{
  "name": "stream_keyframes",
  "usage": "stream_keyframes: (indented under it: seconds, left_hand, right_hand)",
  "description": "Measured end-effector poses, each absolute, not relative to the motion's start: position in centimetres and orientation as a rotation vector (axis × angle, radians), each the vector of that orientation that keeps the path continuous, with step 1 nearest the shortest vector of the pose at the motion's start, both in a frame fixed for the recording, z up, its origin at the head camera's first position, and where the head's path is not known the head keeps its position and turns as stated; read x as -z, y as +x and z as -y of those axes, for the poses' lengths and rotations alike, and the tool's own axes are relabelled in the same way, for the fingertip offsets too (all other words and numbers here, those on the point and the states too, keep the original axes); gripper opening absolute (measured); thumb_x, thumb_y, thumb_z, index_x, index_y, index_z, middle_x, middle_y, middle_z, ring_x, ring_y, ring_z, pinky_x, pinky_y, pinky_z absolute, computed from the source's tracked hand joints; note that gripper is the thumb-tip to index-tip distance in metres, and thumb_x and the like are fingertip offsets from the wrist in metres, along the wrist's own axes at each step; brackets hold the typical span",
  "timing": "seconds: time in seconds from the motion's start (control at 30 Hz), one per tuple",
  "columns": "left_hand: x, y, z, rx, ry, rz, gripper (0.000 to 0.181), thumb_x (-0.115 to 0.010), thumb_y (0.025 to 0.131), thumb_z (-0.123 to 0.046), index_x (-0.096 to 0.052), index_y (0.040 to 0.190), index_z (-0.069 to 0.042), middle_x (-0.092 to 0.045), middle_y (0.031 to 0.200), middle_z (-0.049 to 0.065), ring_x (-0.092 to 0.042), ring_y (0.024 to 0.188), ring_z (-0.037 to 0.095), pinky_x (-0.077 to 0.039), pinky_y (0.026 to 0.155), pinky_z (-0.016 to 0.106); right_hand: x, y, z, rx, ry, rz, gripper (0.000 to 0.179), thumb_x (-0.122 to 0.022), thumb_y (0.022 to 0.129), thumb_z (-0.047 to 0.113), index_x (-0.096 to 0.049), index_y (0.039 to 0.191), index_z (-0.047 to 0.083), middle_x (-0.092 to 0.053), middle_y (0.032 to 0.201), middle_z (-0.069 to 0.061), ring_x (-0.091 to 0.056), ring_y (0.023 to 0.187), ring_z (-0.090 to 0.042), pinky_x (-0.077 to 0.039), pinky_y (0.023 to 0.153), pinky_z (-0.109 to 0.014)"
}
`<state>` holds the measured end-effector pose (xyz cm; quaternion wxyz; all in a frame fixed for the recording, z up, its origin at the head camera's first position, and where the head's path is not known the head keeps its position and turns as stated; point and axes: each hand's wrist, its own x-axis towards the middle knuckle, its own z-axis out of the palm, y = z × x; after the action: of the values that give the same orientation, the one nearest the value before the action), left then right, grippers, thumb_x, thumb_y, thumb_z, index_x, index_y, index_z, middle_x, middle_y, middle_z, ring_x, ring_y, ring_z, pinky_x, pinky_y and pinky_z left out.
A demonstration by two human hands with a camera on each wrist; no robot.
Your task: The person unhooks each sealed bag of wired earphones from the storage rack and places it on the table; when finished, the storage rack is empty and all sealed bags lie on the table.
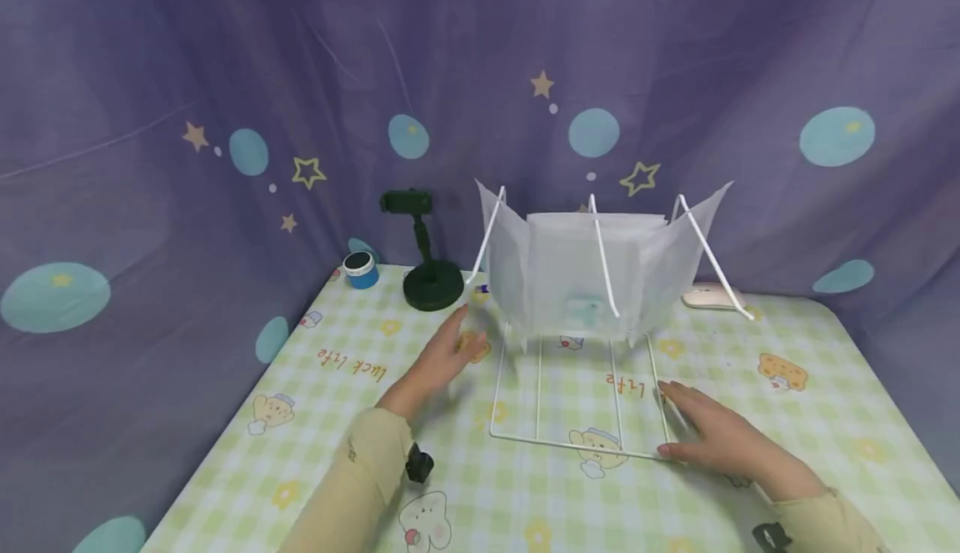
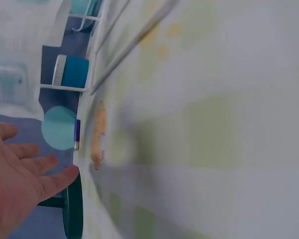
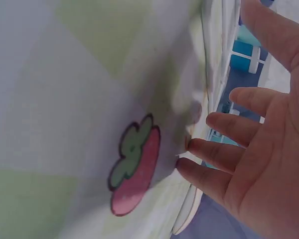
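Note:
A white wire rack [image 1: 537, 440] stands on the table, its flat base toward me and several prongs slanting up at the back. Over its upright part hangs a translucent white bag [image 1: 558, 261], its top corners spread apart. My left hand [image 1: 442, 359] hovers left of the rack, fingers extended toward the bag and holding nothing. In the left wrist view its fingers are spread below the bag [image 2: 15, 59]. On the other side, my right hand [image 1: 712, 432] has its fingertips right at the base's right edge wire. The right wrist view shows those fingers [image 3: 229, 129] spread apart.
Behind the left hand stand a dark green phone stand [image 1: 433, 286] and a small blue jar with a dark top [image 1: 362, 272]. A pale computer mouse [image 1: 708, 296] lies behind the rack at the right. A checked cloth covers the table [image 1: 330, 453], and a purple curtain [image 1: 465, 52] hangs behind.

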<state>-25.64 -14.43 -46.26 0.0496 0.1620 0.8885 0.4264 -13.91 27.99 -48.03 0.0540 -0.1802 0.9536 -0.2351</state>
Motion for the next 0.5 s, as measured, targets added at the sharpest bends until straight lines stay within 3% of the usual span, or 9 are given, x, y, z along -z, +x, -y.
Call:
stream_keyframes:
  seconds: [0.17,0.37,0.5]
  left_hand:
    - [45.3,-28.0,13.6,-1.488,0.342,-2.605,0.078,-0.051,0.098,-0.050,-0.016,0.157,-0.012,-0.021,0.159,0.016,-0.027,0.142,0.039,-0.032,0.109,0.055]
    - [44.2,-30.8,13.2,-1.547,0.256,-2.525,0.075,-0.052,0.099,-0.047,-0.019,0.156,-0.012,-0.023,0.158,0.019,-0.028,0.141,0.041,-0.027,0.112,0.052]
    - [43.6,-32.3,13.0,-1.636,0.286,-2.440,0.072,-0.055,0.098,-0.043,-0.021,0.156,-0.015,-0.024,0.158,0.016,-0.035,0.138,0.038,-0.032,0.109,0.055]
  right_hand:
    - [48.3,-13.6,-27.8,0.743,-0.521,-2.881,0.099,-0.079,0.072,0.055,-0.042,0.143,-0.004,-0.045,0.143,-0.028,-0.035,0.130,-0.056,-0.036,0.098,-0.066]
    - [48.8,-13.5,-27.7,0.743,-0.489,-2.887,0.099,-0.080,0.070,0.055,-0.043,0.143,-0.002,-0.045,0.143,-0.026,-0.035,0.131,-0.054,-0.037,0.097,-0.065]
    - [48.8,-13.6,-27.7,0.748,-0.503,-2.896,0.098,-0.079,0.071,0.055,-0.045,0.143,-0.002,-0.045,0.144,-0.024,-0.034,0.133,-0.053,-0.037,0.098,-0.065]
